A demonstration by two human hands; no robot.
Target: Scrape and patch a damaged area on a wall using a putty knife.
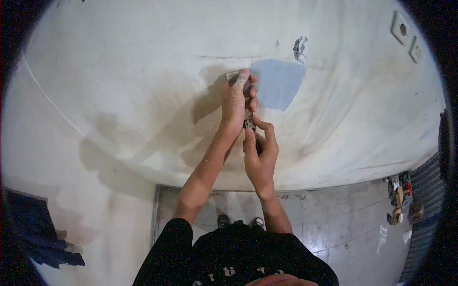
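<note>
My left hand (234,100) is wrapped round a dark, dusty long tool (248,97) whose exact kind I cannot make out. A pale flat end of it shows beyond my thumb. At its lower end, my right hand (261,155) pinches it between thumb and fingers. Pale dust speckles my left hand and forearm. Both hands are up against the off-white wall (162,90), just left of a smooth grey-blue patch (279,85). My fingers hide much of the tool, so whether it touches the wall is unclear.
A chipped spot (299,48) lies above the patch, and wall sockets (400,27) are at upper right. Below are a tiled floor (334,224), shoes and small items (398,198) beside a corrugated shutter (424,190). Dark cloth (36,229) hangs at lower left.
</note>
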